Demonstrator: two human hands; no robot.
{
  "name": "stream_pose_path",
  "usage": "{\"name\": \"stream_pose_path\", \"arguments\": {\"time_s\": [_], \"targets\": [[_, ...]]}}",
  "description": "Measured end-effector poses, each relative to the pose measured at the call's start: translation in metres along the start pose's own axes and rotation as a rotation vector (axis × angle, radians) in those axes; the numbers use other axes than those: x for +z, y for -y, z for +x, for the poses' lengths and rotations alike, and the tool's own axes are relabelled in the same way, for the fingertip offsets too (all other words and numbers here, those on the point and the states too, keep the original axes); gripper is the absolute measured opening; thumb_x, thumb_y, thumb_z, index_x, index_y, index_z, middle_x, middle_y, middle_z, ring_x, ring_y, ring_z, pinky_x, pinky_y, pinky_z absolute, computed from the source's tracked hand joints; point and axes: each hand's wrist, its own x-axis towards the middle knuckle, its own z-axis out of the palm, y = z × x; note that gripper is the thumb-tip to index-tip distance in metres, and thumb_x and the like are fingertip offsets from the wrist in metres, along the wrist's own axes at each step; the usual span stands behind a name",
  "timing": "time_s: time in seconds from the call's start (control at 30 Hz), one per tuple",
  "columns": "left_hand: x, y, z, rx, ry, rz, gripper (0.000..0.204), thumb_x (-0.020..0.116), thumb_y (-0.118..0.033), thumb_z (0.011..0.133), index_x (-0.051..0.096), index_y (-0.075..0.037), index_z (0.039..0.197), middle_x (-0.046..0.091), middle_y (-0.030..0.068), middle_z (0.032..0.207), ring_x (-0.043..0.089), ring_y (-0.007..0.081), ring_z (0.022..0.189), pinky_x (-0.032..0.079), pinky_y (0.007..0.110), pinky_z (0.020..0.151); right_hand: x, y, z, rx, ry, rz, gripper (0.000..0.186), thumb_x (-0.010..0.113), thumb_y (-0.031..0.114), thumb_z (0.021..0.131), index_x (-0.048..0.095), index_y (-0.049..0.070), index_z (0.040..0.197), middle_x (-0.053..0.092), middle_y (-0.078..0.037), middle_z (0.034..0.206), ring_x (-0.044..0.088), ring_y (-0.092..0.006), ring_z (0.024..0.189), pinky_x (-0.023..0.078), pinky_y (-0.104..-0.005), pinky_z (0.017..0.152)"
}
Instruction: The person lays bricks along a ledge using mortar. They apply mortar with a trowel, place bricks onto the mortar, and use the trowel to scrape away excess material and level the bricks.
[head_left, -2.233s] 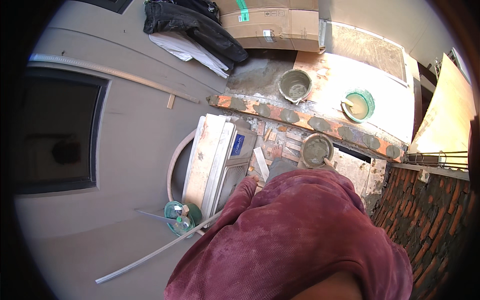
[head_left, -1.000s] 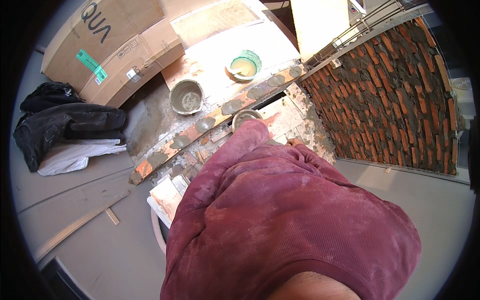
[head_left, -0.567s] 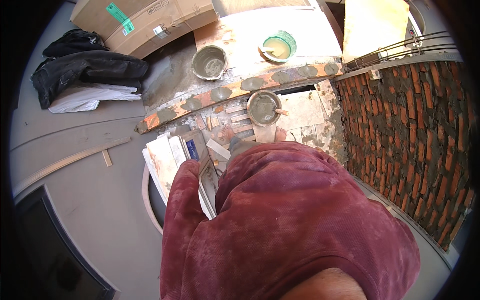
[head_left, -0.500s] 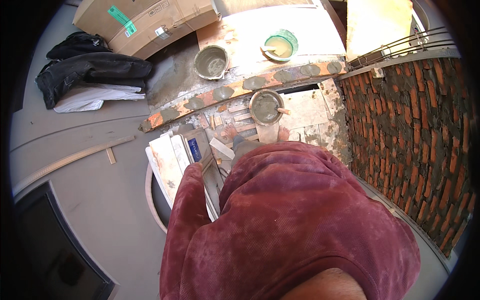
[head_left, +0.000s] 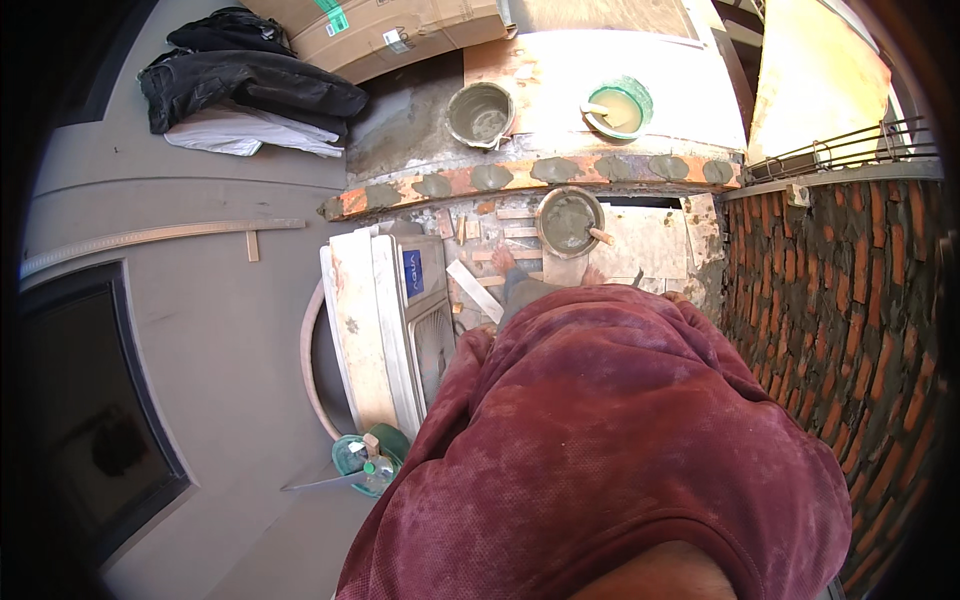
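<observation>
My left hand (head_left: 478,341) shows as a small patch at the end of the maroon sleeve, beside my left thigh. Its fingers are too hidden to read. On the other side, only a bit of my right hand (head_left: 677,297) peeks out past the shirt front. Close to it a thin dark tip (head_left: 638,276) sticks up; I cannot make out what it belongs to. In front of my bare feet stands a round bucket of grey mortar (head_left: 570,222), with a wooden handle (head_left: 601,236) leaning over its rim. Beyond it runs a low brick course (head_left: 455,183) topped with separate mortar dabs.
Behind the bricks are a grey-crusted bucket (head_left: 480,115) and a green bucket of cloudy liquid (head_left: 618,107). A mortar-smeared brick wall (head_left: 830,330) rises at right. Stacked panels (head_left: 360,330) stand left, near a green tub with a bottle (head_left: 378,472). A cardboard box (head_left: 400,30) and dark clothes (head_left: 250,85) lie far left.
My view has swung left and down, so the scene sits further right and higher. The left sleeve has drawn in toward my body. The green tub and bottle have come into view.
</observation>
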Motion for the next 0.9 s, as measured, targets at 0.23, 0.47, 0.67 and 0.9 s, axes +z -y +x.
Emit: {"name": "stream_pose_path", "arguments": {"time_s": [0.23, 0.47, 0.67, 0.9], "targets": [[-0.035, -0.047, 0.001, -0.024, -0.022, -0.303, 0.044, 0.066, -0.029, 0.094, 0.059, -0.011, 0.134, 0.069, 0.0071, 0.092, 0.061, 0.0142, 0.075, 0.047, 0.031, 0.062, 0.008, 0.143, -0.038, -0.012, -0.001, -0.116, 0.033, 0.068, 0.034, 0.088, 0.072, 0.004, 0.101, 0.072, -0.014, 0.085, 0.068, -0.0234, 0.081, 0.053, -0.0381, 0.075], [-0.047, -0.113, 0.044, 0.602, 0.337, 0.124, 0.047, 0.062, -0.03, 0.097, 0.053, -0.017, 0.141, 0.061, 0.0161, 0.13, 0.059, 0.0266, 0.118, 0.046, 0.039, 0.099, 0.05, 0.25, -0.122, -0.087, 0.114, -0.768, 0.045, 0.059, 0.047, 0.09, 0.07, 0.009, 0.11, 0.072, -0.018, 0.099, 0.068, -0.0342, 0.094, 0.053, -0.0446, 0.082], [-0.028, -0.136, 0.035, 0.595, 0.507, 0.232, 0.036, 0.062, -0.029, 0.097, 0.064, -0.009, 0.127, 0.056, 0.0144, 0.138, 0.055, 0.0261, 0.124, 0.044, 0.038, 0.103, 0.042, 0.272, -0.158, -0.152, 0.067, -0.557, 0.028, 0.066, 0.019, 0.085, 0.069, 0.005, 0.11, 0.07, -0.022, 0.092, 0.069, -0.0344, 0.085, 0.053, -0.0426, 0.074], [0.024, -0.143, 0.014, 0.457, 0.243, 0.029, 0.023, 0.058, -0.025, 0.098, 0.069, -0.006, 0.107, 0.071, 0.0065, 0.098, 0.064, 0.0165, 0.098, 0.049, 0.032, 0.091, -0.019, 0.229, -0.174, -0.316, 0.334, -0.104, 0.021, 0.063, 0.006, 0.086, 0.07, 0.001, 0.105, 0.072, -0.014, 0.084, 0.066, -0.0165, 0.076, 0.051, -0.0333, 0.069]]}}
